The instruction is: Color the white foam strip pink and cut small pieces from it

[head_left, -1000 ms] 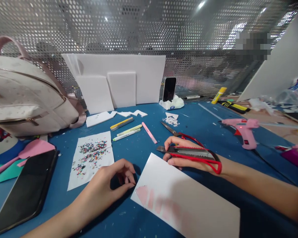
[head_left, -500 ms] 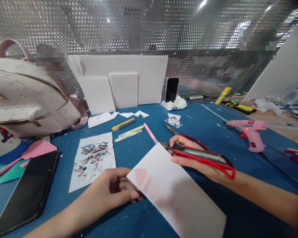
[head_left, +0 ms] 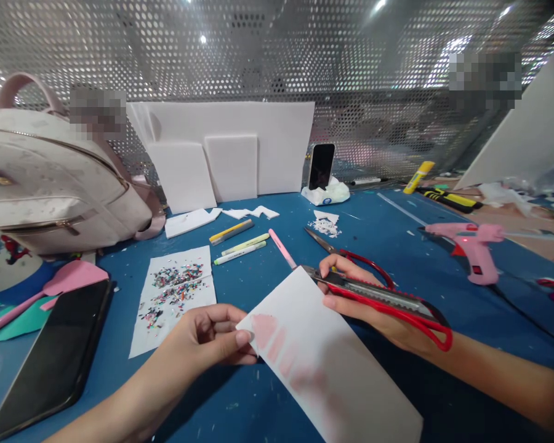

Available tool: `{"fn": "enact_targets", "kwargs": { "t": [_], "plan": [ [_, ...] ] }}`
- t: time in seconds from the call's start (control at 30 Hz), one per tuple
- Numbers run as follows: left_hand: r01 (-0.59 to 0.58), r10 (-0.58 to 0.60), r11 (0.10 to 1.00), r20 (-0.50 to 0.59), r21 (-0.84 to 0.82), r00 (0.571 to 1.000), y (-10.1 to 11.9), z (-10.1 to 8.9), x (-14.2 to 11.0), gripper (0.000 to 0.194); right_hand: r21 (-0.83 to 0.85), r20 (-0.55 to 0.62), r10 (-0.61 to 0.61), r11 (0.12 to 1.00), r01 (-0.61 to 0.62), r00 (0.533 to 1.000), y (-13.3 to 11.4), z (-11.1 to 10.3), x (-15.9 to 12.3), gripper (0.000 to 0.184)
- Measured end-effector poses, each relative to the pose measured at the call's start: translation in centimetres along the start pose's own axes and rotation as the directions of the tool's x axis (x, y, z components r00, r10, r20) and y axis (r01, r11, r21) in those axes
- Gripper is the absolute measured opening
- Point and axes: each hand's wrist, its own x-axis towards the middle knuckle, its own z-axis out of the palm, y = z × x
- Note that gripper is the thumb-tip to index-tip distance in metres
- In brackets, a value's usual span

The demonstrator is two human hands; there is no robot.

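Observation:
My left hand (head_left: 216, 335) pinches the left corner of a white foam sheet (head_left: 305, 295), thumb on top. Pink patches mark the sheet's left side; its lower end runs out of view. In my right hand (head_left: 351, 283) is a red utility knife (head_left: 388, 298), its tip at the sheet's top corner. The fingers of that hand are close to the sheet's right edge; whether they grip it too, I cannot tell. Just behind the hand lie scissors (head_left: 321, 239) with red handles. A pink marker (head_left: 281, 247) lies beyond the sheet's top corner.
Paper with colourful glitter bits (head_left: 175, 289) lies left, beside a black phone (head_left: 50, 363) and a backpack (head_left: 64, 178). Several markers (head_left: 240, 252) and white scraps (head_left: 191, 223) lie mid-table. White boards (head_left: 233, 166) stand behind. A pink glue gun (head_left: 471, 246) is at right.
My left thumb has moved up onto the corner of the foam sheet, and the fingers have closed on it. The utility knife's rear end has swung slightly down and right.

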Motion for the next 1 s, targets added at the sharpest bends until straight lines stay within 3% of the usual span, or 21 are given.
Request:
{"fn": "enact_targets", "kwargs": {
  "t": [1.0],
  "plan": [
    [0.037,-0.035,0.998,0.029,-0.043,0.999,0.1,-0.2,0.0,0.023,0.043,0.056,0.023,0.999,-0.026,0.998,1.4,-0.4,-0.1,0.026]
  ]
}}
